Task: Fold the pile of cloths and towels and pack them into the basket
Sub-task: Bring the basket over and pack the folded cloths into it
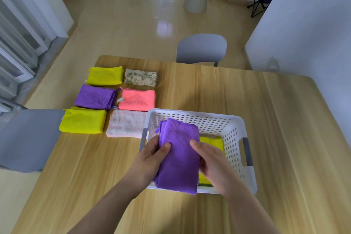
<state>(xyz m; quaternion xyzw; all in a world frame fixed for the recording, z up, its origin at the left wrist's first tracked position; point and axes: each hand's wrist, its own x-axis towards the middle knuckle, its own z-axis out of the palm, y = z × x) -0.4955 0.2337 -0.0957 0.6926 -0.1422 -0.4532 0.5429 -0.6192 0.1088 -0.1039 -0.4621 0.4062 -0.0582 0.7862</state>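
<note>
Observer: Forearms enter from the bottom edge. Left hand (152,157) and right hand (214,165) both clamp one folded purple cloth (180,157) — thumbs on top, fingers curled under its left and right edges.

Recorder: Position of that cloth?

Observer: Between the two hands, held over the white perforated basket (233,133). Its near end overlaps the basket's near rim in view. Contact with the rim: cannot tell.

Recorder: Basket contents?

Observer: One yellow cloth (213,142), showing just beyond and under the right hand. Whatever sits below the purple cloth is hidden.

Recorder: Basket location?

Observer: On the wooden desk (266,110), directly beneath both hands. A grey handle sits right of the right hand.

Recorder: Other cloths?

Observer: Six folded pieces on the desk, left of and beyond the left hand, in two columns of three. Nearest the left hand is the pale pink towel (126,123), right against the basket's left wall, with the near yellow cloth (82,120) to its left. Next row out: coral cloth (137,100), second purple cloth (95,97). Farthest row: leaf-print cloth (141,77), far yellow cloth (105,76).

Recorder: Anything else?

Observer: Grey chair (202,47) at the desk's far edge, beyond both hands.
</note>
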